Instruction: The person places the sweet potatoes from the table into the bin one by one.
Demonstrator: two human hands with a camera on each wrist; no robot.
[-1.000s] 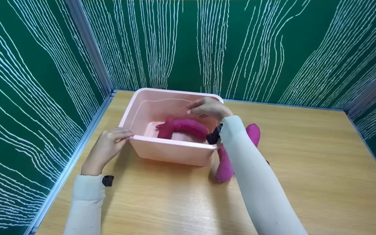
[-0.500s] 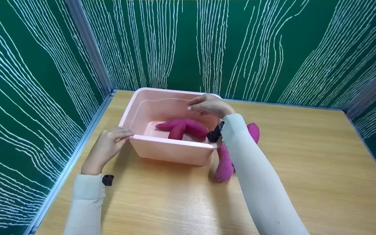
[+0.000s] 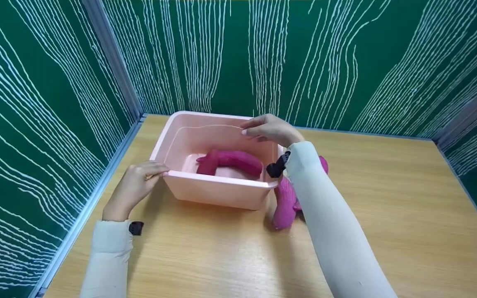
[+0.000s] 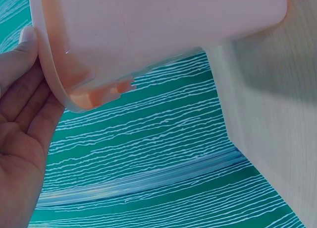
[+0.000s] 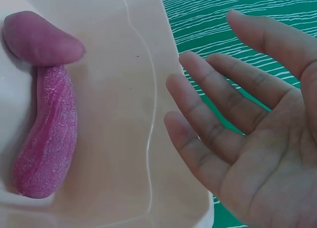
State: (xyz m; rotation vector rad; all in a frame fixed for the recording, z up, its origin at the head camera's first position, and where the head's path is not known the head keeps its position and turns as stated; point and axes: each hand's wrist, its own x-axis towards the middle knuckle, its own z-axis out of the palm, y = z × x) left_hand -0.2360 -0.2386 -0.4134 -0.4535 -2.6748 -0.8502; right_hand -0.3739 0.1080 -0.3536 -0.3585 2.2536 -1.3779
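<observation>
A pale pink plastic bin (image 3: 218, 192) stands on the table. At its near left corner my left hand (image 3: 137, 186) pinches the rim between thumb and fingers, as the left wrist view shows up close. Inside lie two magenta vegetables resembling sweet potatoes: a long curved ridged one (image 3: 240, 160) and a smoother, shorter one (image 3: 208, 163) lying across its end. Over the bin's right side hovers my right hand (image 3: 273, 129), fingers relaxed and holding nothing; the right wrist view shows the palm (image 5: 272, 168) bare. More magenta vegetables (image 3: 285, 207) lie right of the bin, partly hidden by my right forearm.
The wooden tabletop (image 3: 408, 198) extends right and towards me. Green walls with white wavy lines (image 3: 238, 62) enclose its back and sides. A metal post (image 3: 112, 58) marks the back left corner. Each wrist carries a small black camera (image 3: 136, 228).
My right hand has shifted slightly right and up, away from the bin's interior. The shorter vegetable inside rolled right, then back left. My left hand stays on the rim.
</observation>
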